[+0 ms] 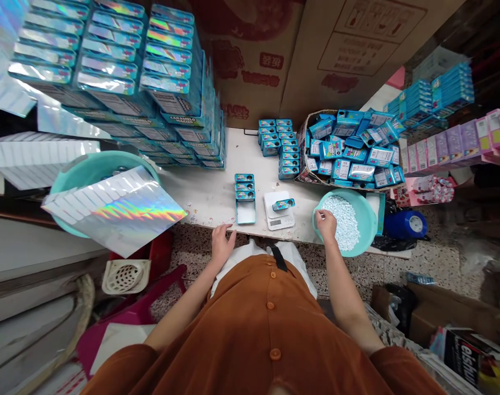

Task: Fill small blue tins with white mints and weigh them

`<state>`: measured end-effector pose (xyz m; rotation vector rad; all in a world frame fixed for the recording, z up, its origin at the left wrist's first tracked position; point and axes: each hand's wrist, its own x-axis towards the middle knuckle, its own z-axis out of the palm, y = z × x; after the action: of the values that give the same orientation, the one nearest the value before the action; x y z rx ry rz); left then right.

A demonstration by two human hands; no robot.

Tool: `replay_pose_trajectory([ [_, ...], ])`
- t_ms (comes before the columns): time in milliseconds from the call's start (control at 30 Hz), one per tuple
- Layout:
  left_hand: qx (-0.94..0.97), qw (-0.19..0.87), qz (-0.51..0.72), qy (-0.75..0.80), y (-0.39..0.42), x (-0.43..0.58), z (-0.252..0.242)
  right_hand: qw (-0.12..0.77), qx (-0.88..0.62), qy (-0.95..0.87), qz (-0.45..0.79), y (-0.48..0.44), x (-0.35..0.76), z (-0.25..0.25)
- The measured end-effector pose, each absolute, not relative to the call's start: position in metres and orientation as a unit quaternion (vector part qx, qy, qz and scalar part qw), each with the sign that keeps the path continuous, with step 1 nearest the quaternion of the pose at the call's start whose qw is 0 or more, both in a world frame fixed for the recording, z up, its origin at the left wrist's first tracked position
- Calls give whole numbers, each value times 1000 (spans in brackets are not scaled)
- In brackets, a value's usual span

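Observation:
My left hand (222, 244) rests at the table's front edge with thumb and fingers apart, holding nothing. Just beyond it stands an open blue display carton (245, 213) with several small blue boxes (245, 186) lined up in its far part. One small blue box (283, 204) lies on a white digital scale (273, 216) near the middle. My right hand (327, 226) is over the left side of a turquoise basin (367, 222) full of small white pellets (344, 219). Its fingers are pinched together; whatever they hold is too small or hidden to name.
Behind the basin, a cardboard box (305, 173) overflows with blue boxes. Short stacks of small boxes (289, 159) stand left of it. Tall stacks of wrapped cartons (171, 82) rise at back left. Holographic sheets (122, 208) lie over another turquoise basin (69, 181). Large cardboard (291, 55) walls the back.

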<state>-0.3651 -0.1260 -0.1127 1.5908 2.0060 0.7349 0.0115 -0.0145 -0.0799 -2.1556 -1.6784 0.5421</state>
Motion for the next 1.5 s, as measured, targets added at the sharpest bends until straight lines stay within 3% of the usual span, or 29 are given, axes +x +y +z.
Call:
replay_pose_trajectory([
  [433,611,243,247,712,-110,-344,-105,161,-811,-528,193,-49,49,-101],
  [700,721,268,247,590,-30,-257,-83,157,-797,-548,199,-70,57,-111],
  [900,778,249,126,563,16,-194,-95,155,-768,-580,221,-81,65,-115],
  [1000,785,257,82,558,15,-203,-93,159,-760,-594,210,-84,70,-116],
  [1233,758,232,115,599,-39,-298,-66,163,-760,-601,185,-83,69,-120],
  [1500,764,147,53,626,-28,-345,-103,186,-742,-617,187,-78,64,-121],
])
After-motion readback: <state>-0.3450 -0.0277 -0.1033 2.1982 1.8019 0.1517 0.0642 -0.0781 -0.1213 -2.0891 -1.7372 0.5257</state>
